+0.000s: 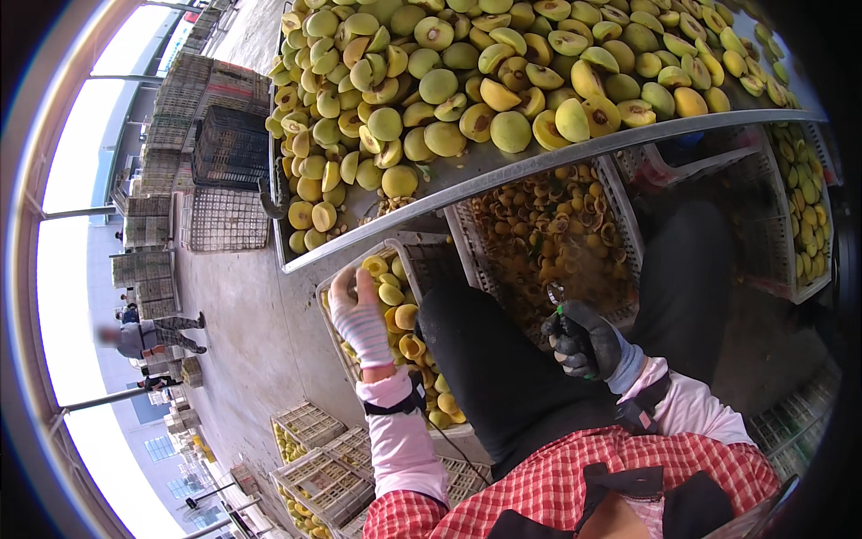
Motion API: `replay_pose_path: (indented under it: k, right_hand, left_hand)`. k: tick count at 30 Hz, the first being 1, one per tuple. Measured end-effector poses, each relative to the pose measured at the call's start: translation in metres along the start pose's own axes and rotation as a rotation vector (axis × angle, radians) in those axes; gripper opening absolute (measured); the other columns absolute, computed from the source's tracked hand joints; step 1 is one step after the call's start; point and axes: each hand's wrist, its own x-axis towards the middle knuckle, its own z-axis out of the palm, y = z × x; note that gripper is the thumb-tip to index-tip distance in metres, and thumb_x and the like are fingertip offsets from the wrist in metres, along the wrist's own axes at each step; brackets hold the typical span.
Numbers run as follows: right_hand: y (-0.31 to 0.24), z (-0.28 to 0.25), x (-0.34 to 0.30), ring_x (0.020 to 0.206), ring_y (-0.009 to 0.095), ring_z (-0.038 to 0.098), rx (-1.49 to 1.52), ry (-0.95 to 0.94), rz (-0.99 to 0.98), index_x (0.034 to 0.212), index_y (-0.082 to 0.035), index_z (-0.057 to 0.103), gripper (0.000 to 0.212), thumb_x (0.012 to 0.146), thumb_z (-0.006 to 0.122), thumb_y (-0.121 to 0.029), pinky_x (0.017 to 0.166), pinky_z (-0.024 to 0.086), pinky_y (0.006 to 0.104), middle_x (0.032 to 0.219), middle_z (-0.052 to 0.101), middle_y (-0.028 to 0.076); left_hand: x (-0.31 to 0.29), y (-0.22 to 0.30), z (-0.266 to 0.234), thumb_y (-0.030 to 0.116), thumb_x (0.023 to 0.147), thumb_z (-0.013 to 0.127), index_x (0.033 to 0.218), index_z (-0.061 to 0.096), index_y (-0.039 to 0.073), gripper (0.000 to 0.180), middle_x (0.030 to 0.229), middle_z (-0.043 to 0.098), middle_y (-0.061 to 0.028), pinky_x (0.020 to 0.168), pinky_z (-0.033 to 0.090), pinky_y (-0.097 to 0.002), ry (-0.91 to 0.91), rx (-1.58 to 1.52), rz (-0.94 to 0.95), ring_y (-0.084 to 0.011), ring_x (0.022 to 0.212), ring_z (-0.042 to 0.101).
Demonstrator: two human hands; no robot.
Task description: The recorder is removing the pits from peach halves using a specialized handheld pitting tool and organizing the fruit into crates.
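Observation:
My left hand (357, 314), in a pale striped glove with bare fingertips, is over the near-left crate (325, 301). Its fingers are apart and nothing shows between them. Hollowed yellow peach halves (406, 316) fill that crate just beside the hand. My right hand (588, 341), in a dark coated glove, is closed around a small pitting spoon (556, 295) with a rounded metal tip and a bit of green at its handle. The spoon points up, above a crate of brown pits and scraps (557, 229) between my knees.
A metal-rimmed table (503, 180) heaped with halved peaches (440, 85) spans the far side. Another fruit crate (804, 207) stands at right. Stacked crates (229, 148) and more crates (328, 467) sit on the floor at left. A person (153, 337) walks in the distance.

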Motion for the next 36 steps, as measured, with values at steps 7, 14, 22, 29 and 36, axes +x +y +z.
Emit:
replay_pose_path:
  k: [7, 14, 22, 29, 36]
  right_hand:
    - [-0.007, 0.022, 0.015, 0.057, 0.011, 0.052, -0.211, 0.294, -0.089, 0.109, -0.009, 0.058, 0.037, 0.093, 0.055, -0.042, 0.051, 0.046, 0.0262, 0.074, 0.056, 0.0]
    - [-0.019, 0.031, 0.014, 0.055, 0.011, 0.053, -0.178, 0.395, -0.231, 0.12, -0.009, 0.052, 0.037, 0.095, 0.054, -0.036, 0.048, 0.043, 0.0263, 0.072, 0.057, 0.002]
    - [-0.014, 0.069, 0.027, 0.08, 0.042, 0.06, -1.435, 0.352, -0.993, 0.107, 0.001, 0.052, 0.024, 0.093, 0.053, -0.018, 0.066, 0.047, 0.0415, 0.086, 0.06, 0.022]
    - [0.005, 0.055, 0.014, 0.082, 0.041, 0.061, -1.647, 0.449, -0.996, 0.108, 0.001, 0.051, 0.024, 0.093, 0.053, -0.017, 0.065, 0.047, 0.0422, 0.088, 0.062, 0.023]
    - [0.018, 0.032, 0.008, 0.073, 0.038, 0.06, -1.508, 0.348, -0.885, 0.111, 0.001, 0.05, 0.025, 0.092, 0.053, -0.015, 0.064, 0.046, 0.041, 0.082, 0.061, 0.019]
  left_hand:
    - [0.129, 0.104, 0.099, 0.063, 0.068, 0.068, 0.121, 0.05, 0.002, 0.083, 0.111, 0.064, -0.0185, 0.086, 0.05, -0.0402, -0.496, 0.788, -0.058, -0.0313, 0.105, 0.062]
    - [0.072, 0.069, 0.079, 0.041, 0.074, 0.072, 0.118, 0.05, -0.002, 0.066, 0.099, 0.062, -0.0114, 0.076, 0.053, -0.0285, -0.331, -0.605, 0.108, -0.0209, 0.084, 0.064]
    - [-0.089, 0.123, 0.05, 0.045, 0.075, 0.065, 0.131, 0.044, -0.004, 0.077, 0.109, 0.06, -0.0131, 0.081, 0.05, -0.0268, -0.805, -1.377, -0.467, -0.0202, 0.093, 0.062]
    - [-0.136, 0.127, 0.061, 0.042, 0.089, 0.052, 0.123, 0.05, -0.001, 0.055, 0.111, 0.057, -0.0095, 0.092, 0.042, -0.0302, -0.557, -1.24, -0.371, -0.0182, 0.102, 0.056]
    - [-0.139, 0.128, 0.044, 0.04, 0.087, 0.05, 0.106, 0.06, -0.002, 0.047, 0.094, 0.061, -0.0071, 0.083, 0.044, -0.027, -0.632, -0.977, -0.192, -0.0133, 0.087, 0.056]
